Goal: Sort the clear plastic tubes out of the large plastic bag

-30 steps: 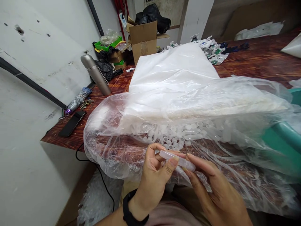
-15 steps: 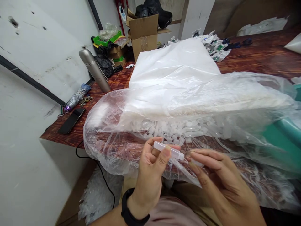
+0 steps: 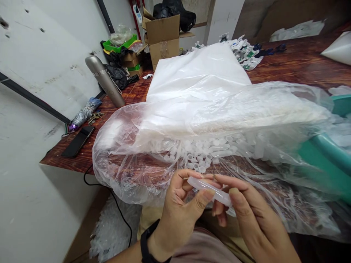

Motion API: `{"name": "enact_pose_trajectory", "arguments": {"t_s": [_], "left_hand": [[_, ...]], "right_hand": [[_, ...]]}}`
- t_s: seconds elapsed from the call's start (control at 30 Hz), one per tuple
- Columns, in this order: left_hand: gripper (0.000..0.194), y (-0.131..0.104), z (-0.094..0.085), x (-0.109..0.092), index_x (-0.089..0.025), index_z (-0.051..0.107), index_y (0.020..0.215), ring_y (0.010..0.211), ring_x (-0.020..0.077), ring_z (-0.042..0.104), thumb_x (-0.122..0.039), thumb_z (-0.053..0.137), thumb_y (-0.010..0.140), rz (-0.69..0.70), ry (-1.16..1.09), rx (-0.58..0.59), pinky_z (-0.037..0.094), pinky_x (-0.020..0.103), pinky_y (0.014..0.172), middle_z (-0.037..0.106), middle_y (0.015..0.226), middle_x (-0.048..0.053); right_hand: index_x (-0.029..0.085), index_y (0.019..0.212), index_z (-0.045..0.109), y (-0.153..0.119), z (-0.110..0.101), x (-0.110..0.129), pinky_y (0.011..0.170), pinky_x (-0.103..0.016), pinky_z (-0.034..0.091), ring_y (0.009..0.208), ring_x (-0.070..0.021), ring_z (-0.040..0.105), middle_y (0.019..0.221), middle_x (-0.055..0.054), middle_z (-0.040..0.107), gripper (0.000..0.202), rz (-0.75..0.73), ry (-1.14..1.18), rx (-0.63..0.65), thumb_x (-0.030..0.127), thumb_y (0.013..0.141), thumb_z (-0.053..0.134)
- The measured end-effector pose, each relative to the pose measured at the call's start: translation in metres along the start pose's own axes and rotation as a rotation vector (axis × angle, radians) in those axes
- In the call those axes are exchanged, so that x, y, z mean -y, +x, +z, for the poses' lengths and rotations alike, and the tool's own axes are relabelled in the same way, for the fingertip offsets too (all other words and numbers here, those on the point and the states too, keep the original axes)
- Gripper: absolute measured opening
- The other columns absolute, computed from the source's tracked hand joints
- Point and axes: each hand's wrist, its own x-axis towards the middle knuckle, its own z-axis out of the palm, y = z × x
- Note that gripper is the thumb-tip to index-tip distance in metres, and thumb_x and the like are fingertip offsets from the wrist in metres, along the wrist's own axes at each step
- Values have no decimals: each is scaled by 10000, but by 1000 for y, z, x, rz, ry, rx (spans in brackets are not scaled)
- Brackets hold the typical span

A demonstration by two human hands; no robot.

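A translucent white plastic tube [image 3: 207,187] lies slantwise between my hands at the lower middle. My left hand [image 3: 183,208], with a black band on its wrist, is closed on the tube's body between thumb and fingers. My right hand [image 3: 252,208] pinches the tube's right end, where a cap may sit, mostly hidden by the fingers. Just beyond my hands, many small white caps [image 3: 202,169] and tubes lie in a pile on and under a clear plastic bag [image 3: 123,186].
White plastic sheeting [image 3: 197,69] covers the middle of the wooden table. A teal basin [image 3: 326,160] stands at right. At left are a steel flask [image 3: 105,82], a phone [image 3: 78,141] and a folded umbrella [image 3: 86,111]. A cardboard box [image 3: 164,40] stands behind.
My right hand has moved left against the tube's end, closing the gap that was there. The tube's open end is now covered by its fingers. The view has shifted slightly.
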Motion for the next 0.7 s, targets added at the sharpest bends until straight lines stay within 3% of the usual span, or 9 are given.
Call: {"name": "enact_pose_trajectory", "arguments": {"t_s": [0.1, 0.17, 0.23, 0.37, 0.47, 0.6, 0.63, 0.7], "left_hand": [[330, 0, -1, 3, -234, 594, 1085, 999, 196, 807, -339, 866, 931, -10, -16, -23, 634, 336, 922, 853, 1062, 65], [350, 1, -1, 5, -229, 597, 1091, 1083, 213, 798, -345, 879, 919, -27, -20, -18, 615, 339, 970, 854, 1067, 74], [366, 2, -2, 5, -226, 599, 1095, 1020, 208, 808, -363, 884, 911, -46, -33, -3, 621, 334, 931, 850, 1096, 80], [355, 2, -3, 5, -221, 601, 1112, 1050, 190, 795, -356, 871, 926, -39, -35, -20, 589, 336, 1013, 848, 1065, 64], [349, 2, -4, 6, -217, 604, 1112, 1046, 189, 796, -356, 867, 930, -43, -42, -10, 578, 344, 1033, 846, 1071, 66], [368, 3, -5, 7, -212, 634, 1106, 1050, 199, 799, -384, 888, 904, -55, -31, -32, 585, 328, 1000, 846, 1068, 73], [372, 4, -6, 8, -209, 647, 1101, 1056, 200, 798, -391, 896, 894, -57, -18, -33, 585, 321, 995, 846, 1074, 76], [382, 5, -6, 8, -201, 672, 1085, 1059, 200, 793, -413, 910, 874, -51, 23, -40, 585, 307, 982, 841, 1120, 87]], "right_hand": [[391, 1534, 510, -5, 2, -5, 800, -220, 679, 959, -166, 819, 1224, -27, 797, 408, 25, -8, -10, 383, 1126, 503], [373, 1535, 515, -8, 4, -9, 744, -207, 675, 890, -158, 817, 1204, -39, 796, 402, 68, -22, -5, 395, 1136, 470], [361, 1553, 496, -10, 5, -12, 717, -202, 671, 819, -145, 807, 1123, -31, 801, 408, 90, -29, 19, 383, 1156, 403], [362, 1578, 453, -9, 7, -16, 922, -273, 665, 1168, -201, 777, 1362, -69, 738, 449, -19, -110, -16, 402, 1132, 484], [364, 1573, 457, -10, 11, -21, 843, -238, 670, 1136, -181, 788, 1353, -62, 749, 422, 14, -84, 1, 339, 1153, 422], [359, 1553, 504, -11, 22, -28, 1093, -322, 589, 1282, -201, 721, 1410, -52, 720, 458, -174, -124, -137, 327, 1101, 569], [358, 1512, 542, -11, 25, -27, 1095, -323, 585, 1289, -200, 714, 1409, -51, 717, 411, -164, -81, -142, 327, 1103, 563], [351, 1425, 594, -10, 28, -22, 949, -291, 640, 1156, -191, 760, 1281, -51, 749, 314, -8, 95, -85, 358, 1123, 512]]}}
